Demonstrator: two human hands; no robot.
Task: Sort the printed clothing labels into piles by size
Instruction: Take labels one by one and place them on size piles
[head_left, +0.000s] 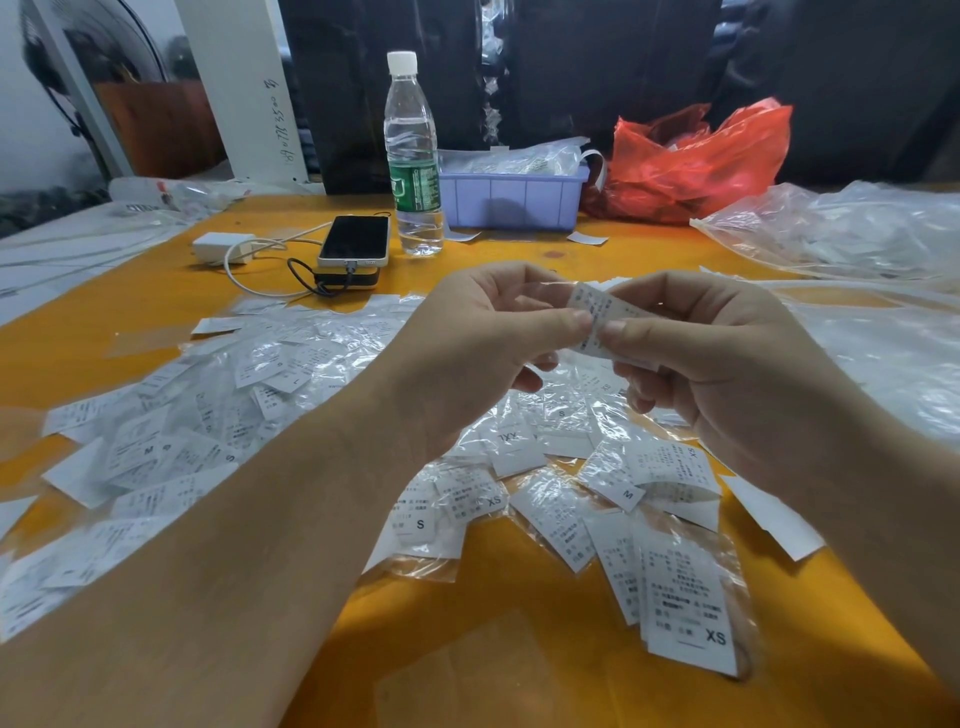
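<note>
Both hands, left hand (483, 338) and right hand (711, 358), pinch one printed label (597, 312) between thumbs and curled fingers above the table (498, 623).

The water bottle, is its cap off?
No, the water bottle stands upright on the orange table with its white cap on top.

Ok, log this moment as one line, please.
left hand: pinches label | right hand: pinches same label | XS pile: near right | size: unreadable

Garment packing workshop: label-strewn table (519, 613) (plastic bags (841, 228) alongside).
</note>
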